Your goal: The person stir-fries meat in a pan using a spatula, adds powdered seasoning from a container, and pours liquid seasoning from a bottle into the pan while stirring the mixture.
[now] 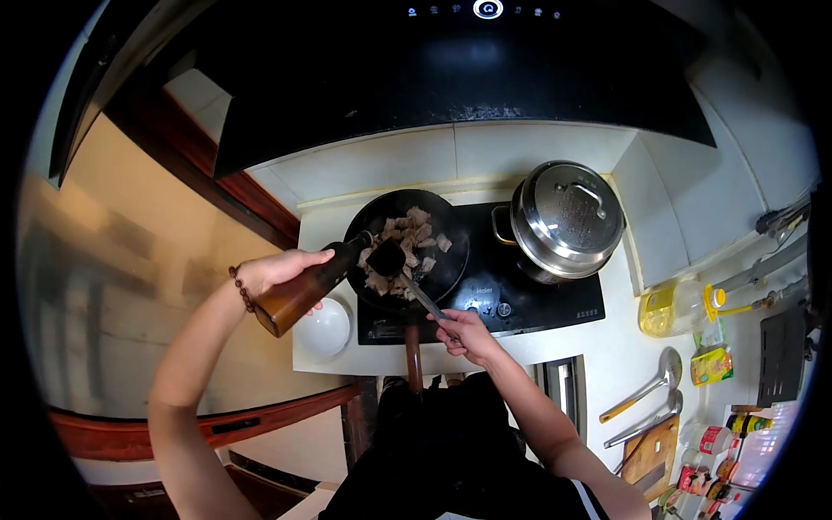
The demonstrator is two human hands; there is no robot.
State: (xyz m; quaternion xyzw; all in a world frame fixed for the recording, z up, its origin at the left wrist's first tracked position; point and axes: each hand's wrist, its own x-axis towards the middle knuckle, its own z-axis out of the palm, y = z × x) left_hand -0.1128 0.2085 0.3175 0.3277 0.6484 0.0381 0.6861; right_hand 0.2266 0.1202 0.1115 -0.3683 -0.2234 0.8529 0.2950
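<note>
My left hand (pixel 279 273) is wrapped round a brown bottle (pixel 299 299), tilted with its neck over the left side of a dark frying pan (pixel 451 276). Browned chunks of meat (pixel 422 232) lie in the pan. In my right hand (pixel 468 335) is the grey handle of a spatula (pixel 386 258), whose dark head is among the meat, just below the bottle's mouth. Whether liquid is coming out cannot be made out. The pan's brown handle (pixel 414 360) points towards my body, and neither hand is on it.
A lidded steel pot (pixel 568 221) stands on the hob (pixel 555 305) at right. A white bowl (pixel 322 329) sits left of the hob. Along the right counter are an oil bottle (pixel 672 310), a slotted spoon (pixel 669 368) and a cutting board (pixel 652 455). The black range hood (pixel 468 78) overhangs the back.
</note>
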